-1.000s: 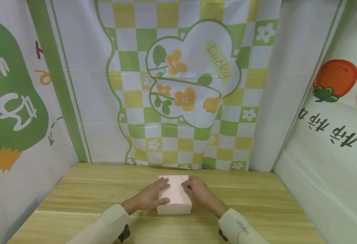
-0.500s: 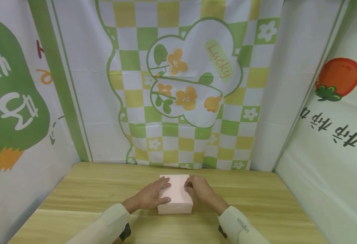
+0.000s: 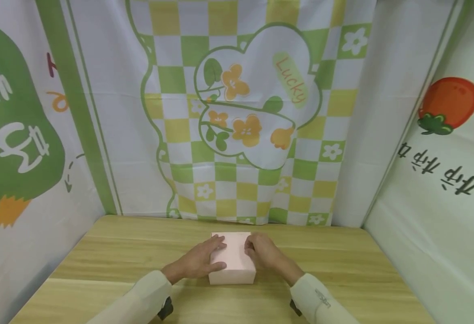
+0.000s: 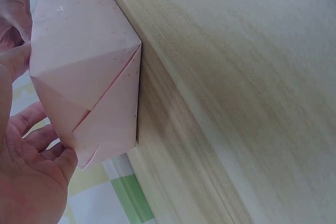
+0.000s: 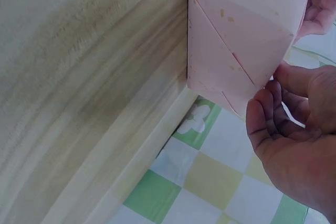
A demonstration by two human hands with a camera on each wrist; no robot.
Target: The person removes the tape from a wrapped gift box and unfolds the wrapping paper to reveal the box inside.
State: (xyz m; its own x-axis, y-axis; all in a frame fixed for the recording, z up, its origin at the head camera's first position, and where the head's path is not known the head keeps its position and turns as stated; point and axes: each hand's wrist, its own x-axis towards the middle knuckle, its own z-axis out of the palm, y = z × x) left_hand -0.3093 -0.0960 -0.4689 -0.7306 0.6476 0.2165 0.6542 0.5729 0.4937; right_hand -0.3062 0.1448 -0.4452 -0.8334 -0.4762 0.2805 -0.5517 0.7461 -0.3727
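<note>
So here's the pink box [image 3: 233,256], sitting on the tabletop in front of me, between my two hands, its top face smooth and its corners sharp. The covering looks like wrapping paper, and I'd judge most of the wrapping done: over on the left end [image 4: 113,98], the diagonal folds lie in against the side, and the right end [image 5: 220,61] is tucked in much the same way. Not perfect, mind: a narrow slit shows along the seam at each end, and I can't make out any tape, so I reckon fixing those ends down is what's left. The underside is hidden, so no verdict there. Out to the hands now: my left hand [image 3: 199,259] rests over the left of the top with its fingers spread and its thumb reaching towards the near edge, steadying rather than grasping, by my reading. My right hand [image 3: 264,252] is the busier-looking one, fingers bent in at the right-hand top edge and thumb up against the paper; whether it's pinching a bit of the fold or merely pressing there, I can't tell. Further out, pale sleeves [image 3: 139,292] run back towards me across the wood-grain table [image 3: 139,252], and just past the box, at the table's far edge, hangs the green-and-yellow checked cloth [image 3: 246,191], with "Lucky" printed up high.
</note>
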